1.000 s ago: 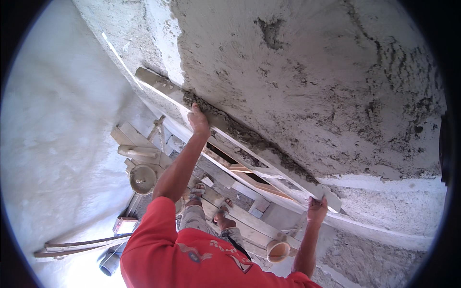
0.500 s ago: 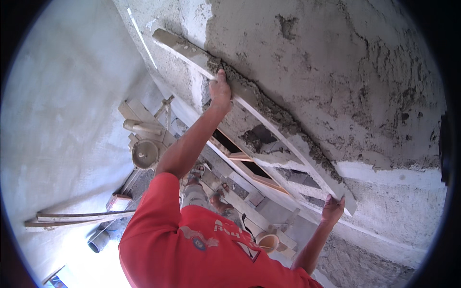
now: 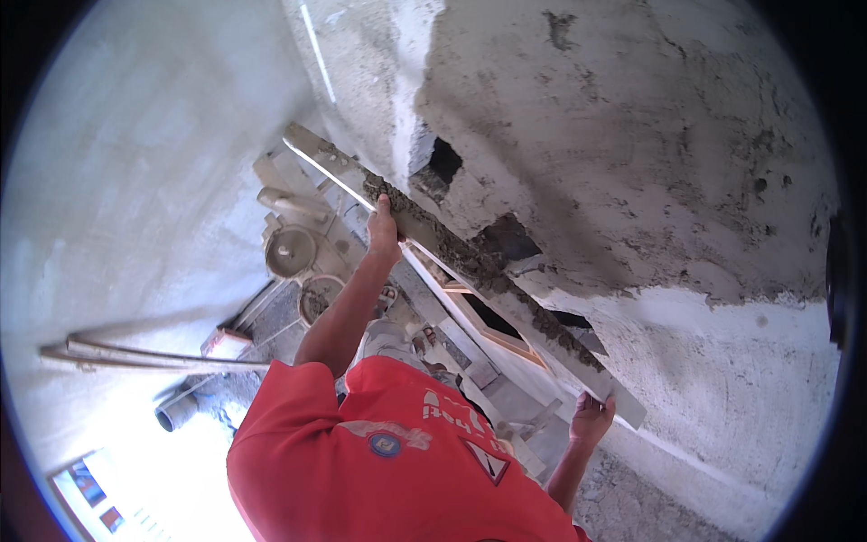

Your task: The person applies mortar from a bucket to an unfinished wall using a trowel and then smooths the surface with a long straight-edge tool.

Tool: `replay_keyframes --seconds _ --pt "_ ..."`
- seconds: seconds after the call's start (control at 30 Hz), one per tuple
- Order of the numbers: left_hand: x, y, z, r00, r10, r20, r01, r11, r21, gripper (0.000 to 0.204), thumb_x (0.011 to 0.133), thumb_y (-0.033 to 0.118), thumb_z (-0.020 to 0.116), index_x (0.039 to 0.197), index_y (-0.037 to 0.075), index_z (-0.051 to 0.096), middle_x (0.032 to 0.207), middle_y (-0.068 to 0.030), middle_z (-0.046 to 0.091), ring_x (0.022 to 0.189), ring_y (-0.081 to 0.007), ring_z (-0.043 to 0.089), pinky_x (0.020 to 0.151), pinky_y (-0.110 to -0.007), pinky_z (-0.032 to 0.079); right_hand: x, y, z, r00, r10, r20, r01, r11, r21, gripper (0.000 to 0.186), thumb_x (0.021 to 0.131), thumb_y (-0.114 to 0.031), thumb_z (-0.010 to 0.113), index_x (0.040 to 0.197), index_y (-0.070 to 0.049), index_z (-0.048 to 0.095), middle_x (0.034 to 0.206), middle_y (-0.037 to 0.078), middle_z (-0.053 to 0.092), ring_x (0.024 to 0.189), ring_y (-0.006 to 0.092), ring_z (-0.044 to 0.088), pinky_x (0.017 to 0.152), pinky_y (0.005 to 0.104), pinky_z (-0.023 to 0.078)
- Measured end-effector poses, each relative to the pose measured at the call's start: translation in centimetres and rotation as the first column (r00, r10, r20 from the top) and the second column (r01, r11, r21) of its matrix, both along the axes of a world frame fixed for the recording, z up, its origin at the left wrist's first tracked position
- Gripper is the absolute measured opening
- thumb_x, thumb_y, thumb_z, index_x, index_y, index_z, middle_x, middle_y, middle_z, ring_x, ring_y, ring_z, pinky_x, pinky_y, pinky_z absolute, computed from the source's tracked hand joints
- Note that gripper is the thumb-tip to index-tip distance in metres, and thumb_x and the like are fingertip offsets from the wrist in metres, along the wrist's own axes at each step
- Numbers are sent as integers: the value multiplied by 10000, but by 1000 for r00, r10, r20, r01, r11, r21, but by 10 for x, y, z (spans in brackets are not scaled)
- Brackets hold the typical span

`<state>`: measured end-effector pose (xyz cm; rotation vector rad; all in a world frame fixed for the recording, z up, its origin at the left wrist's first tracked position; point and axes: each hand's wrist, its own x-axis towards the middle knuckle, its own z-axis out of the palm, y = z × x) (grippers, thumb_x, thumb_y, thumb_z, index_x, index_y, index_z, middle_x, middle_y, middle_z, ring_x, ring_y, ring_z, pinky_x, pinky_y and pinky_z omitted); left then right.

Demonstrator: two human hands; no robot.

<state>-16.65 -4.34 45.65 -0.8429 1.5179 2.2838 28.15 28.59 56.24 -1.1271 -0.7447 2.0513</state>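
Straightedge [image 3: 517, 316]: long, flat, its face crusted with lumpy grey mortar [image 3: 474, 263].

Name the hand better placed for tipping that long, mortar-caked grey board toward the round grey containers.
Left, probably: the left hand grips the board nearer the containers; the right hand holds its right end.

The left hand [image 3: 385, 228] and right hand [image 3: 592, 421] hold 1 long board [image 3: 519, 316] bearing mortar [image 3: 474, 265] near a wall [image 3: 650, 181].
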Motion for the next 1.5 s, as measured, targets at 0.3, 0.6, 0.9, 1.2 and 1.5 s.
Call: replay_keyframes --seconds 0.3,0.6,0.9,1.2,1.5 --pt "81 -56 -46 988 87 131 -90 996 19 475 900 547 498 881 81 585 674 -43 599 495 -181 551 401 -323 399 33 17 7 960 277 -31 -274 959 70 412 900 -353 522 1217 -91 531 1184 60 586 982 201 559 718 325 448" --pt "136 -77 -53 947 175 269 -253 923 290 418 923 522 460 953 115 550 751 -46 620 577 -193 597 405 -331 406 -7 10 86 903 430 -14 -398 846 354 458 813 -298 628 1189 -49 546 1191 81 593 1028 211 566 785 331 450" --pt "169 -107 -134 893 182 413 -381 793 475 418 965 497 385 1045 124 556 945 -42 666 836 -207 648 555 -337 445 -91 -37 135 809 578 -104 -454 727 515 612 790 -170 623 1347 -25 415 1372 141 433 1281 304 387 1113 426 236" --pt "191 -152 -176 756 353 551 -633 607 481 414 954 503 401 1050 121 527 887 -61 660 725 -256 657 506 -411 473 -188 -108 132 651 732 -203 -592 656 469 656 715 -33 570 1329 75 365 1393 204 382 1325 358 311 1142 489 174" --pt "194 -193 -222 559 601 571 -762 101 639 782 873 722 241 1379 146 393 1363 -71 454 1234 -278 440 1023 -478 332 -273 -250 113 358 933 -50 -710 306 634 673 688 -38 522 1339 -56 350 1247 159 496 1226 384 432 1089 565 259"
